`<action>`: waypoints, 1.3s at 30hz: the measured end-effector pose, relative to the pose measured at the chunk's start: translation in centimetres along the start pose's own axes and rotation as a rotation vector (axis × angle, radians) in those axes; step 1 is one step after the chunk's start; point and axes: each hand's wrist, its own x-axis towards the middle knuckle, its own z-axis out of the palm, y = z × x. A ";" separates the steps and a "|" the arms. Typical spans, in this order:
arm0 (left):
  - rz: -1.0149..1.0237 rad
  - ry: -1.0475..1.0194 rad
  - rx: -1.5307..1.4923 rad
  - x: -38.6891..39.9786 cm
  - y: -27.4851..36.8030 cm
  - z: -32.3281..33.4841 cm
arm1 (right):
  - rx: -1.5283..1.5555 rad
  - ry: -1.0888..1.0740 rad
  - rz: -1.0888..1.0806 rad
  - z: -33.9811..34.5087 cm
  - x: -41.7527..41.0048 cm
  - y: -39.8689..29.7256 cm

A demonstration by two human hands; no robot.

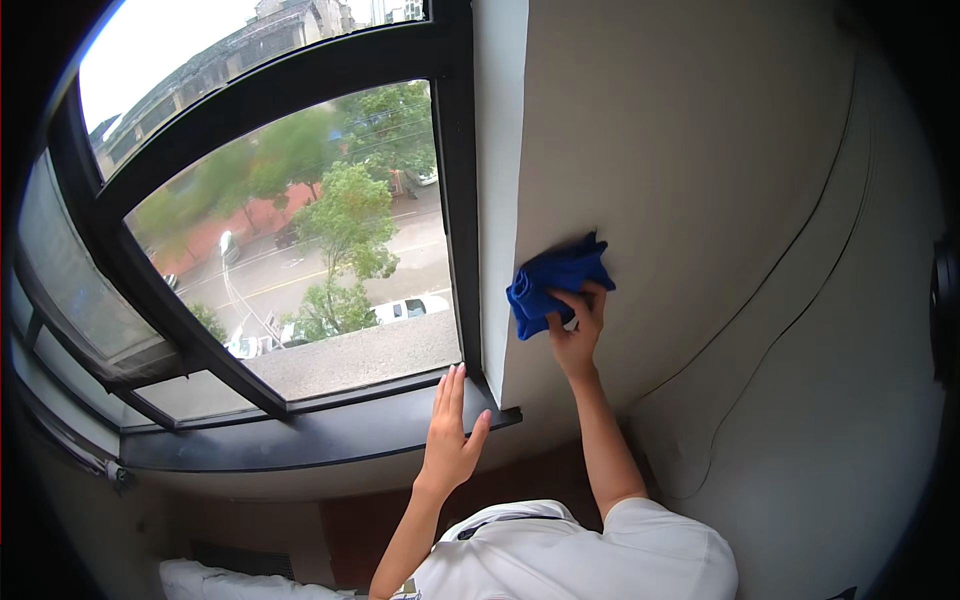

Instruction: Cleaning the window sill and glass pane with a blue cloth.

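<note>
My right hand (579,330) holds a crumpled blue cloth (559,281) flat against the pale wall (675,187), close to the corner where the wall turns in to the window. Part of the cloth is bunched under my fingers. My left hand (451,431) holds nothing; its thumb stands apart from the raised fingers. It is over the dark windowsill (300,442), near the lower right corner of the window frame (466,225). Whether the left palm touches the sill, I cannot tell.
Thin dark cables (784,274) run down the wall at the right. Left of the main window pane (300,225) is a section with a screen (82,277). White fabric (225,581) lies low at the left. Trees and a street show outside.
</note>
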 end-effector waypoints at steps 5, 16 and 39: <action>-0.012 0.011 0.004 -1.0 -1.7 -1.1 | -0.042 -0.145 0.199 0.3 -8.8 1.4; 0.074 -0.077 0.111 0.8 -0.7 -0.8 | -0.054 0.439 0.092 -1.6 21.4 -3.0; -0.118 -0.036 0.093 0.3 -2.9 2.8 | -0.210 0.602 0.398 -2.8 7.8 6.2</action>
